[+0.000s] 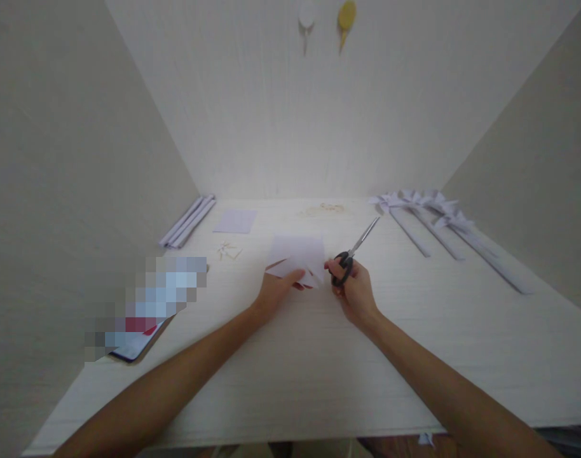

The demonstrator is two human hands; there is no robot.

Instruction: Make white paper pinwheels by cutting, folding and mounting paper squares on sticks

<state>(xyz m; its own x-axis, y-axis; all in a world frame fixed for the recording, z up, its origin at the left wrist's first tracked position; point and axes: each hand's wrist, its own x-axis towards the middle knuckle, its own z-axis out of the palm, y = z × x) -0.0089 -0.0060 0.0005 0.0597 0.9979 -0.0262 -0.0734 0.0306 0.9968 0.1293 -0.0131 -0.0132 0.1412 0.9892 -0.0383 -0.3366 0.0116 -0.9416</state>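
My left hand (280, 287) grips a pale lilac sheet of paper (297, 249) near its front edge, thumb on top. Slits run into the sheet, and its near part stands up in flaps. In my right hand (360, 294) is a pair of scissors (351, 253) with black handles, my fingers around the loops. The blades look closed and point away to the upper right, apart from the paper. Part of my left fingers is hidden under the sheet.
Paper pinwheels (431, 205) on rolled sticks lie at the right. Rolled paper tubes (188, 222), a lilac square (236, 221) and small toothpick-like pieces (228, 250) are at the left, near a phone (138, 343). Two hooks, one yellow (346, 16), hang on the back wall.
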